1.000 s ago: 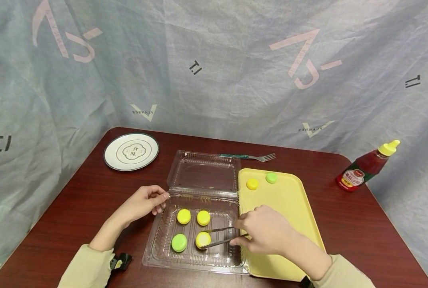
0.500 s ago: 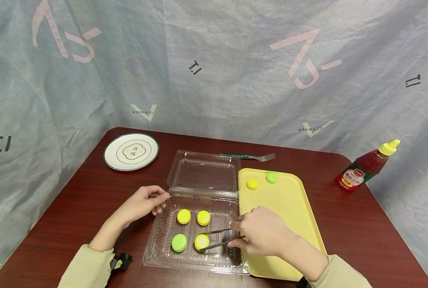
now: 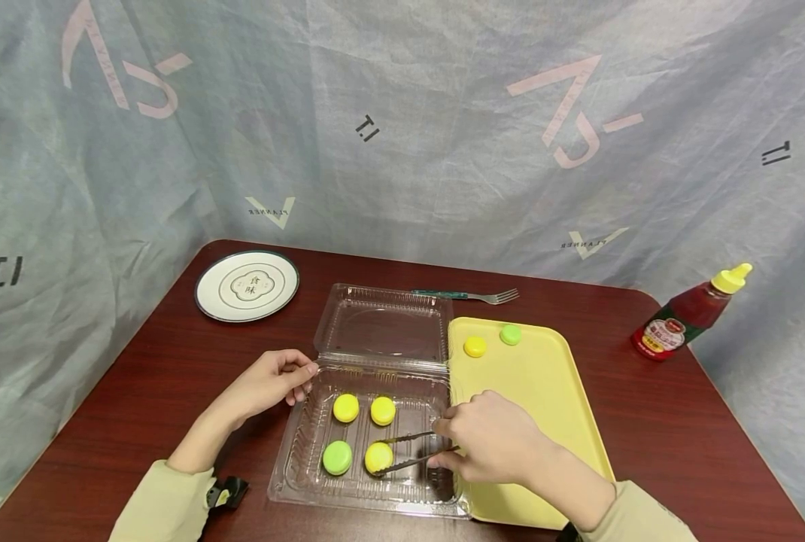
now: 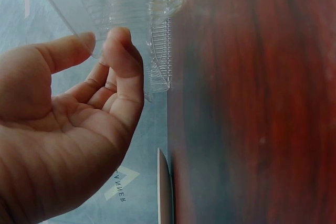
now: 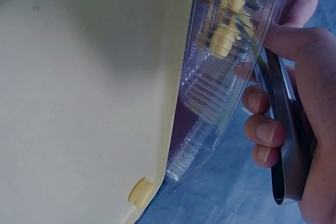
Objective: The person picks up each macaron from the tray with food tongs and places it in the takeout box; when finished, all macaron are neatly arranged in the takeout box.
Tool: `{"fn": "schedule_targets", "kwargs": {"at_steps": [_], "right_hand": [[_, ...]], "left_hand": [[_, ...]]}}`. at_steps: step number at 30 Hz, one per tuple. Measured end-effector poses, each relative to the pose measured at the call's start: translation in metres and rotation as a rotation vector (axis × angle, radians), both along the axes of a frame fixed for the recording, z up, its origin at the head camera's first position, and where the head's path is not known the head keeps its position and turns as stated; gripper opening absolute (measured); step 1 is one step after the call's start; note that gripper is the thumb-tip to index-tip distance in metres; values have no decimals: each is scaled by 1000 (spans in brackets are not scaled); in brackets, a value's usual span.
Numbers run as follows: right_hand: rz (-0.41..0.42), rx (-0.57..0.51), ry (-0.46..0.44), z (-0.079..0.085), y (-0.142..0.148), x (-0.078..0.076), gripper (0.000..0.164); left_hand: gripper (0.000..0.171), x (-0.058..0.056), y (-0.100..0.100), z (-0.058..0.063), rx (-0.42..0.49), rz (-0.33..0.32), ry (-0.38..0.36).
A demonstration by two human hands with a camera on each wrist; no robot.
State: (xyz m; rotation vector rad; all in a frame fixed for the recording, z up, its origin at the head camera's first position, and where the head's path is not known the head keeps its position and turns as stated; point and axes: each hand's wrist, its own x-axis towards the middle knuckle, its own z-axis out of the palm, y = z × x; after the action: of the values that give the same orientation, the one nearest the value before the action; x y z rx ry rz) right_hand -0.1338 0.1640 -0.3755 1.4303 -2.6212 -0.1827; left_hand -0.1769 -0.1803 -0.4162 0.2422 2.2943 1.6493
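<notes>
My left hand (image 3: 277, 382) pinches the left rim of a clear plastic clamshell box (image 3: 294, 482) between thumb and forefinger, as the left wrist view also shows. The box lies with its lid (image 3: 382, 327) folded back. In it sit a green macaron (image 3: 337, 458) and three yellow ones. My right hand (image 3: 497, 436) grips metal tongs (image 5: 286, 135). In the head view, the tongs' tips lie on either side of the front right yellow macaron (image 3: 378, 458), which rests on the box floor. Whether both tips touch it, I cannot tell.
A yellow tray (image 3: 545, 384) adjoins the box on the right, with a yellow macaron (image 3: 474, 346) and a green macaron (image 3: 510, 334) near its back edge. Behind are a fork (image 3: 490, 296) and a white plate (image 3: 247, 286). A sauce bottle (image 3: 681, 316) stands far right.
My right hand has shifted slightly left with the tongs, and the front right yellow macaron has moved a little left and nearer. The left hand has stayed on the rim.
</notes>
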Motion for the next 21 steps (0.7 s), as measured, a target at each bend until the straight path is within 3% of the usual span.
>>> {"fn": "schedule_targets", "kwargs": {"at_steps": [15,21], "right_hand": [[-26,11,-15,3,1,2,39],[-38,-23,-69,4,3,1,40]], "left_hand": [[22,0,0,0,7,-5,-3],[21,0,0,0,8,-6,0]]}}
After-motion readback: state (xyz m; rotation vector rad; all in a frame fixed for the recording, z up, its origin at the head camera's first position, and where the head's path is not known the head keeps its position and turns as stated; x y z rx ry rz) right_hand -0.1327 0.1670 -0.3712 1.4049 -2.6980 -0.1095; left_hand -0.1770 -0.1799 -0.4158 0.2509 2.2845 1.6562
